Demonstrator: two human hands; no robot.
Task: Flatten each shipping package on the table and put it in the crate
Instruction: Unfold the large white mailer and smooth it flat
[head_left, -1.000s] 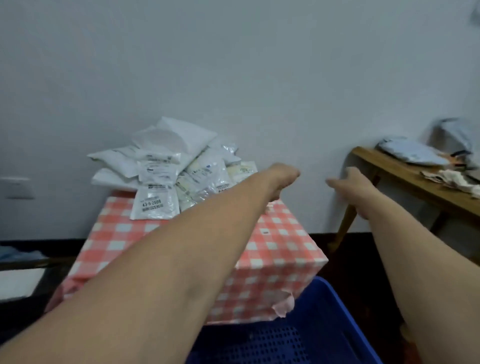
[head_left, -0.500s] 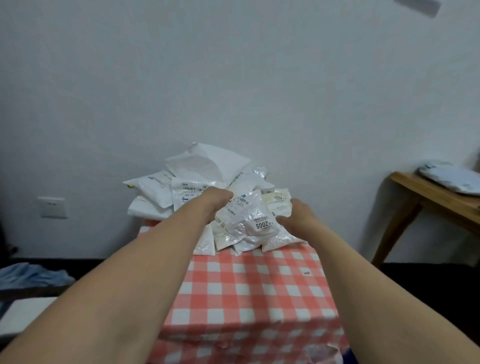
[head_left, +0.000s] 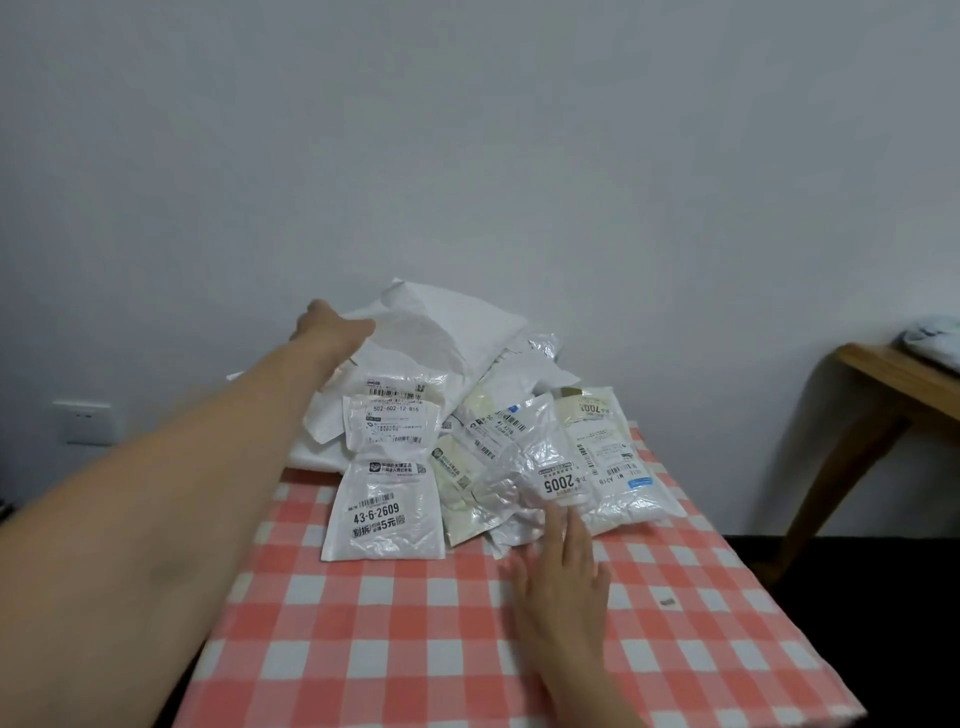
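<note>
packages (head_left: 387, 512) lie piled at the desk's (head_left: 415, 649) 12 o'clock end, left hand (head_left: 332, 328) on the top white bag (head_left: 447, 332) at 11, grip hidden, right hand (head_left: 563, 569) flat, straight fingers touching the crumpled package (head_left: 545, 457).

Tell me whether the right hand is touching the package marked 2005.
Touching. The head view shows the right hand open on the checked tablecloth, its fingertips lying on the lower edge of the 2005 package.

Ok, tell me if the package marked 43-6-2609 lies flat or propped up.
Mostly flat: the 43-6-2609 package rests on the tablecloth, wrinkled, its top under another package.
</note>
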